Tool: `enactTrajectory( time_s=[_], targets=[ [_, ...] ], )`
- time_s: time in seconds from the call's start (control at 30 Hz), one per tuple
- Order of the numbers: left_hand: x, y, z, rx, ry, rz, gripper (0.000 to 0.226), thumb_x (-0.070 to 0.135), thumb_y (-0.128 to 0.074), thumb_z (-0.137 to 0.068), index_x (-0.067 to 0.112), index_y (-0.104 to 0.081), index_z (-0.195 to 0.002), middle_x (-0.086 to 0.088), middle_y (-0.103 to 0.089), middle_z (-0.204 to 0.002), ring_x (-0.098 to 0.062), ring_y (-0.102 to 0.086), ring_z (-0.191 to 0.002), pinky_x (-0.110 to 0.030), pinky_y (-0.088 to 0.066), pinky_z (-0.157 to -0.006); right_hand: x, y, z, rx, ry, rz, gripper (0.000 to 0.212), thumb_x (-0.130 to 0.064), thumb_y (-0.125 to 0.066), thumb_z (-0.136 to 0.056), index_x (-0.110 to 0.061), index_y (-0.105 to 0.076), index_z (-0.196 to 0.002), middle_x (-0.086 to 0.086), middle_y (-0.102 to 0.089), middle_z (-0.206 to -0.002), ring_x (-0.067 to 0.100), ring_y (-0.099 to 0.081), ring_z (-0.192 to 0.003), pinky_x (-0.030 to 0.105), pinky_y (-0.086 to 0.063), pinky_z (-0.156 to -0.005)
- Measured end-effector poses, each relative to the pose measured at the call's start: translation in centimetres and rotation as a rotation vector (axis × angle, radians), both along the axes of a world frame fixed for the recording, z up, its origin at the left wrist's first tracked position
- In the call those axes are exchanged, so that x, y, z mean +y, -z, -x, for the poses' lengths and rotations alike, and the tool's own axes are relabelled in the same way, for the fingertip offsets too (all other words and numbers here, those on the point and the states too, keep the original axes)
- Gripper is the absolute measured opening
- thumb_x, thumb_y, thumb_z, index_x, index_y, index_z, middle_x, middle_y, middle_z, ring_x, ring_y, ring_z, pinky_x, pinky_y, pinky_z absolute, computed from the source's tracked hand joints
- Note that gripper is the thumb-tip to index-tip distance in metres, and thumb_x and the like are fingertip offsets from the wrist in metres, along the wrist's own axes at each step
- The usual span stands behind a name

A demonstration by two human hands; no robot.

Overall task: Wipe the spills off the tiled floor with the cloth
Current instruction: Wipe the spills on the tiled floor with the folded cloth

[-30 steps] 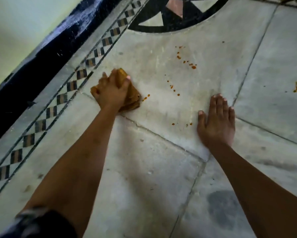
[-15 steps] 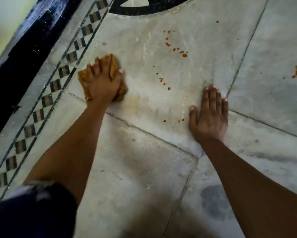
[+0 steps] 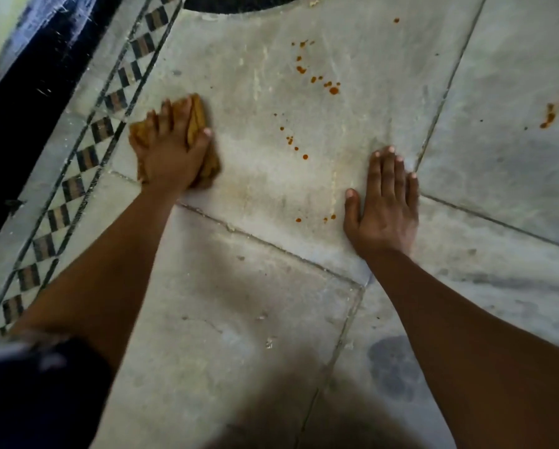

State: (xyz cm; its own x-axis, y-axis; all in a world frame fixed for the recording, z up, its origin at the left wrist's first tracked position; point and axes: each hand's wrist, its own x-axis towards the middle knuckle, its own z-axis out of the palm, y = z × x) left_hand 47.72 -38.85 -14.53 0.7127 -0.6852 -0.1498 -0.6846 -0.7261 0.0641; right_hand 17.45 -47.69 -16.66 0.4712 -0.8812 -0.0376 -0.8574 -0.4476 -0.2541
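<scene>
The left hand's fingers (image 3: 166,113) spread and curve over the top of a wadded mustard-yellow cloth (image 3: 196,119). The thumb is hooked along the cloth's right edge, so the left hand (image 3: 171,153) grips the wad and presses it to the tiled floor (image 3: 239,319). The cloth sits at about 10 o'clock in the view, just beside a checkered border strip (image 3: 87,157) that runs at its 9 o'clock. Beyond the strip is a black skirting (image 3: 29,76).

The right hand's fingers (image 3: 390,170) lie straight and close together, flat on the pale tile, with the thumb splayed toward 9 o'clock. The right hand (image 3: 385,205) holds nothing and bears on the floor at about 3 o'clock from the cloth, well apart from it.

Between the two hands are orange spills (image 3: 292,140):
- a short trail of drops at 3 o'clock from the cloth
- a denser cluster (image 3: 331,89) at 1 o'clock from the cloth
- a few specks (image 3: 331,217) just beside the right thumb, at its 8 o'clock

An orange smear (image 3: 548,116) lies on the next tile, at 2 o'clock from the right hand. The cloth touches none of these.

A black curved inlay (image 3: 239,3) crosses the view at 12 o'clock. A dark sleeve (image 3: 38,393) fills the 8 o'clock corner. A grey blotch (image 3: 391,364) marks the tile under the right forearm.
</scene>
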Motion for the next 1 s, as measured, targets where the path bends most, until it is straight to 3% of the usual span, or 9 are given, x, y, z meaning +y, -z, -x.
enactTrajectory(
  time_s=[0.13,0.27,0.33,0.5,0.63,0.73,0.87,0.93,1.0],
  targets=[
    [-5.0,0.6,3.6,0.021,0.027,0.02,0.064,0.059,-0.021,-0.094,0.034,-0.001,-0.15,-0.002,0.0,-0.16,-0.029,0.001,-0.146,-0.059,0.007,-0.111,0.0,0.0,0.0,0.001,-0.002,0.008,0.067,-0.042,-0.021,-0.092,-0.007,-0.014,-0.149,0.013,-0.013,-0.157,0.025,-0.011,-0.145,0.038,-0.002,-0.117],
    [2.0,0.2,8.2,0.007,0.398,0.074,0.065,0.062,-0.019,-0.09,0.034,-0.018,-0.148,-0.003,-0.019,-0.157,-0.03,-0.015,-0.144,-0.059,-0.006,-0.112,0.0,0.0,0.0,-0.01,0.002,0.011,0.068,-0.042,-0.019,-0.091,-0.006,-0.016,-0.148,0.014,-0.016,-0.156,0.026,-0.013,-0.144,0.039,-0.003,-0.117],
    [5.4,0.0,6.7,-0.052,0.436,0.062,0.064,0.063,-0.02,-0.09,0.033,-0.027,-0.145,-0.008,-0.026,-0.154,-0.034,-0.025,-0.14,-0.059,-0.013,-0.111,0.0,0.0,0.0,-0.008,0.004,0.008,0.068,-0.042,-0.019,-0.091,-0.006,-0.016,-0.148,0.013,-0.015,-0.156,0.026,-0.013,-0.145,0.038,-0.003,-0.117],
    [0.1,-0.1,-0.1,-0.142,-0.006,0.121,0.057,0.057,-0.034,-0.089,0.03,-0.042,-0.139,-0.017,-0.04,-0.134,-0.038,-0.036,-0.122,-0.05,-0.022,-0.103,0.0,0.1,0.0,-0.002,0.003,0.013,0.067,-0.042,-0.02,-0.092,-0.008,-0.014,-0.149,0.012,-0.012,-0.157,0.024,-0.01,-0.145,0.036,0.0,-0.117],
    [-9.1,-0.4,-1.6,-0.043,-0.162,0.134,0.057,0.054,-0.032,-0.091,0.033,-0.031,-0.144,-0.009,-0.029,-0.15,-0.034,-0.023,-0.137,-0.055,-0.008,-0.112,0.1,0.2,0.0,-0.002,0.002,0.022,0.067,-0.043,-0.019,-0.092,-0.008,-0.013,-0.149,0.011,-0.01,-0.157,0.023,-0.008,-0.145,0.035,0.002,-0.117],
    [-11.0,0.2,2.0,0.014,0.071,0.084,0.062,0.057,-0.024,-0.094,0.033,-0.012,-0.15,-0.003,-0.013,-0.158,-0.028,-0.008,-0.145,-0.055,0.004,-0.114,0.0,0.2,0.0,0.001,0.007,0.023,0.068,-0.044,-0.017,-0.092,-0.008,-0.014,-0.149,0.011,-0.011,-0.157,0.023,-0.009,-0.145,0.035,0.001,-0.117],
    [-2.8,0.2,6.3,-0.004,0.623,0.112,0.067,0.056,-0.025,-0.089,0.026,-0.02,-0.149,-0.004,-0.022,-0.156,-0.026,-0.017,-0.144,-0.054,-0.006,-0.115,0.1,0.0,-0.1,-0.009,0.021,0.034,0.067,-0.043,-0.021,-0.092,-0.005,-0.021,-0.148,0.014,-0.018,-0.155,0.025,-0.015,-0.144,0.037,-0.002,-0.116],
    [-0.3,0.0,4.8,0.011,0.626,0.061,0.066,0.056,-0.024,-0.089,0.031,-0.016,-0.148,0.0,-0.02,-0.156,-0.024,-0.016,-0.144,-0.051,-0.006,-0.115,0.0,0.0,-0.2,-0.006,0.024,0.033,0.067,-0.042,-0.022,-0.092,-0.005,-0.021,-0.148,0.014,-0.018,-0.155,0.025,-0.016,-0.144,0.036,-0.001,-0.116],
    [-2.2,0.0,2.4,0.01,0.456,0.047,0.063,0.055,-0.023,-0.09,0.034,-0.015,-0.149,0.0,-0.018,-0.157,-0.025,-0.014,-0.144,-0.052,-0.003,-0.114,0.0,0.1,-0.1,-0.002,0.027,0.033,0.067,-0.042,-0.022,-0.092,-0.006,-0.02,-0.148,0.013,-0.017,-0.156,0.025,-0.015,-0.144,0.035,0.0,-0.116]
  ],
)
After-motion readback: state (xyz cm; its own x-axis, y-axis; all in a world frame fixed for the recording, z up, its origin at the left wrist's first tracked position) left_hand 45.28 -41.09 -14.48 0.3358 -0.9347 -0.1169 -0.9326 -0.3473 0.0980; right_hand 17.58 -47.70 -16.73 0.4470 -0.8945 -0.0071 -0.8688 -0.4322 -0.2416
